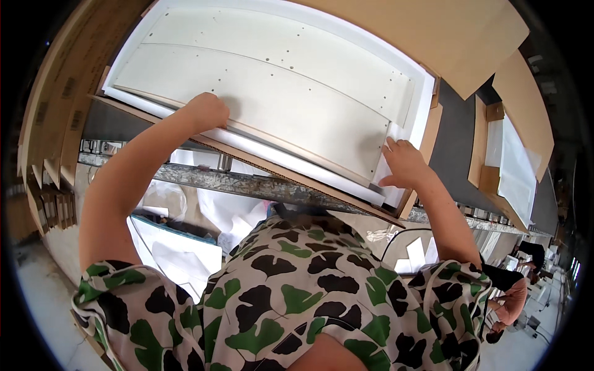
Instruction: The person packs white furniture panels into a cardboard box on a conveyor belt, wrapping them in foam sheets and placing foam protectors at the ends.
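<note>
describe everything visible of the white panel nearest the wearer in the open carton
The panel is a long, flat, off-white board with small dark holes and a tan-looking front edge. It lies in the carton, white padding along its front, a seam separating it from a similar board behind. The left hand is at its front edge, the right hand by its right end; contact is unclear.

Both hands (pixel 208 114) (pixel 405 164) rest at a carton (pixel 432 133) holding white drilled panels (pixel 260 83).
</note>
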`<act>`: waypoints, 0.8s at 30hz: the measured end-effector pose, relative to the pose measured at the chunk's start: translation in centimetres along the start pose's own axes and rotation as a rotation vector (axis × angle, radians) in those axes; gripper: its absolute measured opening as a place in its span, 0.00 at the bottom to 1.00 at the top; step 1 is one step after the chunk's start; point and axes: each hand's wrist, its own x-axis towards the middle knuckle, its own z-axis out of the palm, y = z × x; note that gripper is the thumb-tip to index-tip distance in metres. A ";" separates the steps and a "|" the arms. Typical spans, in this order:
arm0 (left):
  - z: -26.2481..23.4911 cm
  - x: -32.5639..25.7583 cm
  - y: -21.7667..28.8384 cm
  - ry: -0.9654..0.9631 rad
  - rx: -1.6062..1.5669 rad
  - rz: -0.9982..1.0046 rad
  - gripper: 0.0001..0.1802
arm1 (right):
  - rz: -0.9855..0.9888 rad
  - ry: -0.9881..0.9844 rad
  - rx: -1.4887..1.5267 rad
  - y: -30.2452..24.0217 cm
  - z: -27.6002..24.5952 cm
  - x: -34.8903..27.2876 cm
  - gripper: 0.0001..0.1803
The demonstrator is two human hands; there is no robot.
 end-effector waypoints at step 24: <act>1.5 1.5 0.2 0.085 -0.255 -0.152 0.19 | -0.119 0.285 0.288 3.5 4.3 1.4 0.29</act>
